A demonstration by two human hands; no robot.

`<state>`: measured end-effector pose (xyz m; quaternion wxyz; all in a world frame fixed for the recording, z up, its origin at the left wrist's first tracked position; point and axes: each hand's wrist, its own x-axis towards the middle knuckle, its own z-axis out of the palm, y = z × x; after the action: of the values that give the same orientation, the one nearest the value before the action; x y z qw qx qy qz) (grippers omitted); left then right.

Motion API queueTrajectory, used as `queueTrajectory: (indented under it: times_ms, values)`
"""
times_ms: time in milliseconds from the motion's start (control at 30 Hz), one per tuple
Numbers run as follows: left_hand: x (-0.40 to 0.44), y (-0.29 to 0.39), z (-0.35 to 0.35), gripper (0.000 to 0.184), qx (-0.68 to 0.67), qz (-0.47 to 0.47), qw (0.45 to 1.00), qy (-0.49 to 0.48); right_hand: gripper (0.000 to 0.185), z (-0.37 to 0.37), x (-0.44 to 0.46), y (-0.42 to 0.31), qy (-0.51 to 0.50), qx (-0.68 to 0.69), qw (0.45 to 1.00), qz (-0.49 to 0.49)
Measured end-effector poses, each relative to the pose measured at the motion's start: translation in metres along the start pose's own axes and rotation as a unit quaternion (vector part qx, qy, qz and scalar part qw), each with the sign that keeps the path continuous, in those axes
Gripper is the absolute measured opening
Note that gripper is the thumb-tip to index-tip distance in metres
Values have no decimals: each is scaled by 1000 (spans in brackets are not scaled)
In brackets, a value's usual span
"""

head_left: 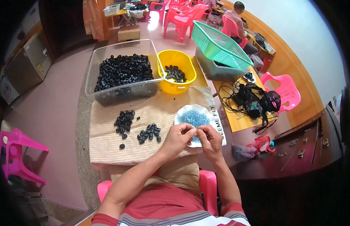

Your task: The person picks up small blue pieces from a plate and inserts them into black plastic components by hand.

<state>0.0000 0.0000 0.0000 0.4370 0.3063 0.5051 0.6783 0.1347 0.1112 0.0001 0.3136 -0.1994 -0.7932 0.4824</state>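
My left hand (pixel 178 138) and my right hand (pixel 209 141) meet over the near side of a white scalloped plate (pixel 177 118). Thumbs and fingers of both are pinched together, almost touching each other. Whatever sits between the fingertips is too small to make out. Small clear-blue pieces (pixel 194 117) are heaped on the plate. Left of my hands, on a striped beige cloth (pixel 103 147), lie two loose piles of small black ring-like parts, a farther pile (pixel 124 121) and a nearer pile (pixel 149 132). One black part (pixel 122 146) lies apart from them.
A clear bin (pixel 92 71) full of black parts and a yellow tub (pixel 171 56) holding some stand beyond the cloth. To the right are a green basket (pixel 224 47) and tangled black cables (pixel 250 101) on a side table (pixel 235 122). Another person (pixel 235 19) sits far back.
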Motion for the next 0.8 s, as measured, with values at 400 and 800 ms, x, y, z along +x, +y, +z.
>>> queueTrajectory:
  times_ms: [400,800]
  values:
    - [1,-8,1,18,40,39,998,4,21,4,-3,2,6,58,996,66]
    - [-3,-4,-2,19,84,21,996,-37,34,0,2,-4,-33,60,994,84]
